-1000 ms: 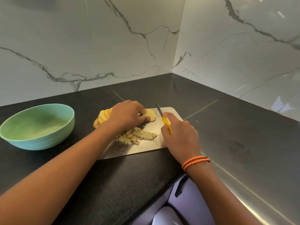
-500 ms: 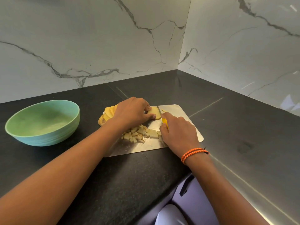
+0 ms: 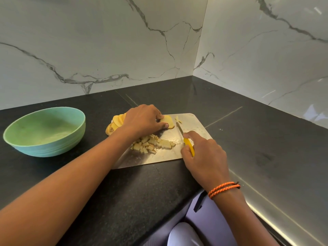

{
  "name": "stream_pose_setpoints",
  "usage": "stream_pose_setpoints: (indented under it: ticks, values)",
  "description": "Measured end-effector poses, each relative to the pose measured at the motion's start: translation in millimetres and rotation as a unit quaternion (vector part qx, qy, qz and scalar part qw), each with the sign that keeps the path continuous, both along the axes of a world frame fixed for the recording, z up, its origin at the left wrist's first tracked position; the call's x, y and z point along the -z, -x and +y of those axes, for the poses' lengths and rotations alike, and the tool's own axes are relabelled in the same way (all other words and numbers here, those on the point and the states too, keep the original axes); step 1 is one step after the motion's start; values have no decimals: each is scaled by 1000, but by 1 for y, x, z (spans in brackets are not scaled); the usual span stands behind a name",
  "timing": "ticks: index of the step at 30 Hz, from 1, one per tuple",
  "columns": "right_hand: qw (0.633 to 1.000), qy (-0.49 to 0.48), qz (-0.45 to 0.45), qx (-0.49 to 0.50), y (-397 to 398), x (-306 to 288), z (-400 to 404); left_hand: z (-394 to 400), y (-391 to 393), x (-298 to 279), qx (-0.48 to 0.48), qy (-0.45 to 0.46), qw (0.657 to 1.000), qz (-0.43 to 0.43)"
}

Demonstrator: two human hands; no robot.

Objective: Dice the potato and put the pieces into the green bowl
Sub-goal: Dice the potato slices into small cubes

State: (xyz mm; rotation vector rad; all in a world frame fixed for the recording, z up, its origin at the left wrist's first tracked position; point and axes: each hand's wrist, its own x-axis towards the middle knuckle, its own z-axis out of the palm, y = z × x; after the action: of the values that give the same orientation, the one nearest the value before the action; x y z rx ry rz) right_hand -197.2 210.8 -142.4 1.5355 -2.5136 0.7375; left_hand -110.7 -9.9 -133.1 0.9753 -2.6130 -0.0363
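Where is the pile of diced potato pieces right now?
In the head view, the diced potato pieces lie on the near-left part of the metal cutting board, between the two hands, none yet in the green bowl at left.

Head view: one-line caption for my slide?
Left hand steadies potato slices while right hand holds knife; green bowl empty.

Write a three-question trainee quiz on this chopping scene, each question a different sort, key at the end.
1. True or false: the bowl holds diced potato.
2. Which hand grips the knife? A left B right
3. Fill in: the dice lie on the ____.

Key: 1 false, the dice are on the board. 2 B, the right hand; the left hand holds a slice. 3 board.
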Motion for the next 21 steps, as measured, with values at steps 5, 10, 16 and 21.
stream_pose_setpoints:
  ticks: [5,10,16,21]
  values:
    - [999,31,-34,-3,-2,-3,-2,0,1,0,-22,-7,1000,12]
    - [999,33,-26,6,2,-6,-31,1,0,-1,-24,-1,1000,19]
    - [1000,21,-8,6,3,-7,-51,0,0,-1,-17,-3,1000,16]
    - [1000,24,2,6,3,-6,-53,0,0,0,-14,-1,1000,20]
